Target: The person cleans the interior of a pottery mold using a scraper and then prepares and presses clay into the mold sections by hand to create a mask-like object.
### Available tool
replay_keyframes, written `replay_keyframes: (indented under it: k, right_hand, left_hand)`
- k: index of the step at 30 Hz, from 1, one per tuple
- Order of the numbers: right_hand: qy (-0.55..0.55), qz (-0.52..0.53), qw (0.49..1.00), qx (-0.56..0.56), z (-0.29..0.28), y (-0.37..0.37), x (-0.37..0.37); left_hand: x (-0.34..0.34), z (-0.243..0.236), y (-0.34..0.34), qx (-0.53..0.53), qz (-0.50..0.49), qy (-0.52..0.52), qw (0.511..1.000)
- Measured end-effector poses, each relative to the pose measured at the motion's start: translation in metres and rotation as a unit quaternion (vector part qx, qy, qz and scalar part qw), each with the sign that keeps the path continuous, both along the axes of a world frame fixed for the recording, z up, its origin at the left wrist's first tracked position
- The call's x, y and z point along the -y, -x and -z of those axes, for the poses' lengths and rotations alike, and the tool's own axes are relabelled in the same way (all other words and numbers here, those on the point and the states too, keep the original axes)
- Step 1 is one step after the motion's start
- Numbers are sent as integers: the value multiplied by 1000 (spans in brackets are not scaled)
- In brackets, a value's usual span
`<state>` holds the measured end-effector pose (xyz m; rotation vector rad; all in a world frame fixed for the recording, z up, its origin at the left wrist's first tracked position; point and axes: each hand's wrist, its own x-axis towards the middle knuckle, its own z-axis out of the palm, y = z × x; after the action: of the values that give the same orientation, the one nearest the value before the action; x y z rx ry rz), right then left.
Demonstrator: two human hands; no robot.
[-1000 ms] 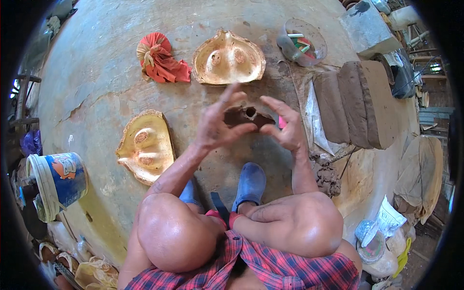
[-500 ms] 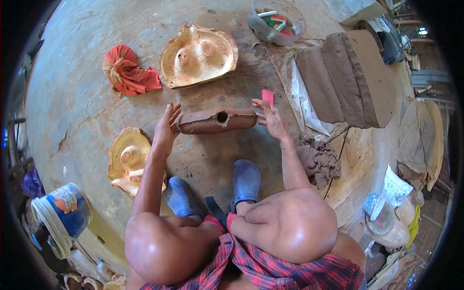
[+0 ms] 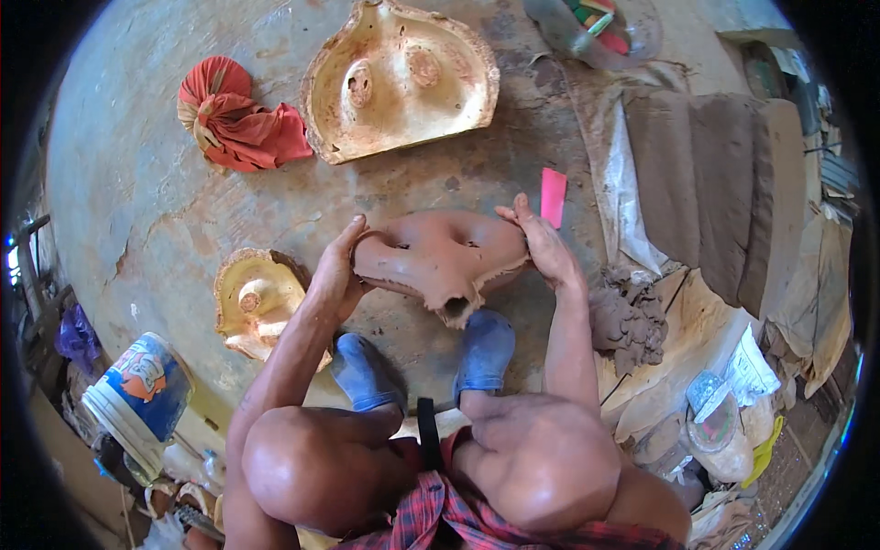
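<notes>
A wet brown clay form (image 3: pixel 431 247) with two hollows on top and a holed spout pointing toward me is held level between my hands, above my blue shoes. My left hand (image 3: pixel 341 275) is closed on its left end, fingers partly hidden underneath. At the opposite end, my right hand (image 3: pixel 547 246) grips the clay, thumb side up. Just beyond that hand is a flat pink piece (image 3: pixel 554 197). Farther off lies a large cream mould (image 3: pixel 403 101) with two raised knobs inside. A smaller yellowish mould (image 3: pixel 257 298) sits beside my left forearm.
A knotted red cloth bundle (image 3: pixel 240 124) lies at far left. Thick clay slabs (image 3: pixel 697 183) on sheeting stand to the right, with a torn clay lump (image 3: pixel 631 325) nearer. A clear bowl (image 3: pixel 605 37) holds small items at the back. A blue and white bucket (image 3: pixel 142 394) leans at left.
The clay form has tipped from edge-on, its hole moving nearer to me, so its hollowed face now shows. Both hands went from spread fingers beside it to gripping its ends. The view has shifted.
</notes>
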<state>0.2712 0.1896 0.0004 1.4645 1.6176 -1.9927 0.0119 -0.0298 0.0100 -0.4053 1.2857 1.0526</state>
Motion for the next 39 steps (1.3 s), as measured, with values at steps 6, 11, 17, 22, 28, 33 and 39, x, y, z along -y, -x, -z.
replay_keyframes:
  k: [6, 11, 17, 22, 28, 33, 39]
  right_hand:
    - [86, 55, 995, -10, -23, 19, 7]
    - [159, 131, 976, 65, -11, 14, -1]
    - [124, 136, 980, 70, -12, 35, 12]
    - [109, 163, 977, 81, -15, 11, 15]
    - [82, 117, 989, 42, -72, 23, 59]
    - [57, 90, 993, 53, -206, 23, 74]
    - [56, 17, 998, 3, -403, 54, 112]
  left_hand:
    - [-18, -13, 8, 34, -25, 73, 996]
    - [-37, -23, -2, 91, -67, 81, 990]
    - [-14, 10, 8, 63, -50, 81, 994]
    - [-21, -20, -22, 48, -69, 114, 990]
    - [50, -57, -17, 92, -129, 85, 984]
    - [64, -208, -32, 93, -181, 47, 978]
    - [139, -388, -41, 65, -324, 1, 944]
